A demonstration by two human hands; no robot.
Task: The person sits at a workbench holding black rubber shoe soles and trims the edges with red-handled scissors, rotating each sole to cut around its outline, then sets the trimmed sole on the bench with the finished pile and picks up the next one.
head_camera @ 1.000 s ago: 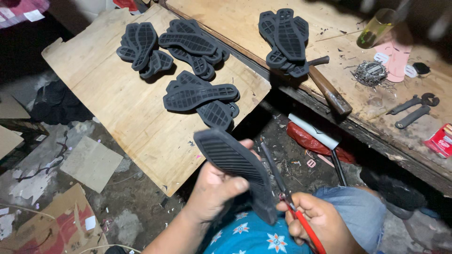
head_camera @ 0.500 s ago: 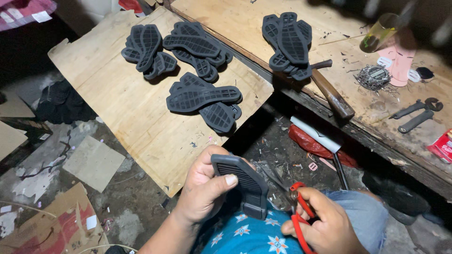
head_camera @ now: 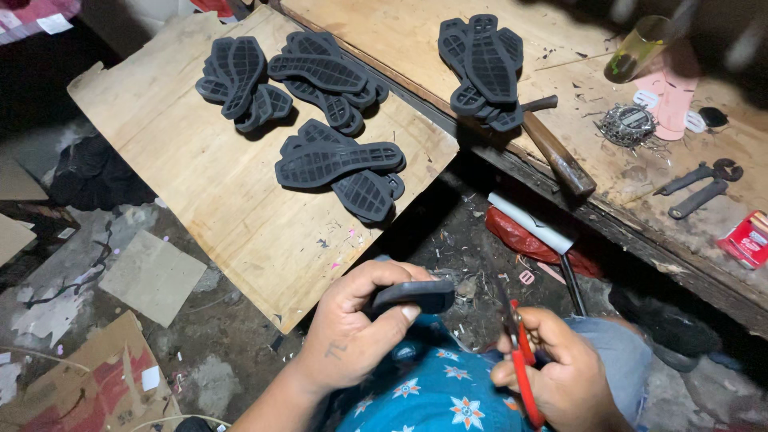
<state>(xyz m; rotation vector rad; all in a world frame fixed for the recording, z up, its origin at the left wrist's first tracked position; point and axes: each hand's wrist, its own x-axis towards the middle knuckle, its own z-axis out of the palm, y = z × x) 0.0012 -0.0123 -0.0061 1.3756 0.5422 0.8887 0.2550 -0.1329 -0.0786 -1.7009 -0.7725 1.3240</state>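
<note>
Currently the left hand point(head_camera: 352, 332) has a closed grip on a black rubber sole point(head_camera: 414, 295), edge-on over the lap; right hand point(head_camera: 560, 376) grips red-handled scissors point(head_camera: 520, 360). Best w/ sole steady & blades near its rim. Sole stacks point(head_camera: 336, 164) on table point(head_camera: 232, 200).

Dark grey ribbed soles point(head_camera: 340, 160), red-handled scissors point(head_camera: 524, 364), teal cloth point(head_camera: 424, 396) – white-and-orange flowers, pale wooden board point(head_camera: 216, 184)

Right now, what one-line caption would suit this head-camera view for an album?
Left hand grips a black rubber sole, right hand holds red-handled scissors, beside a board of sole piles.
</note>
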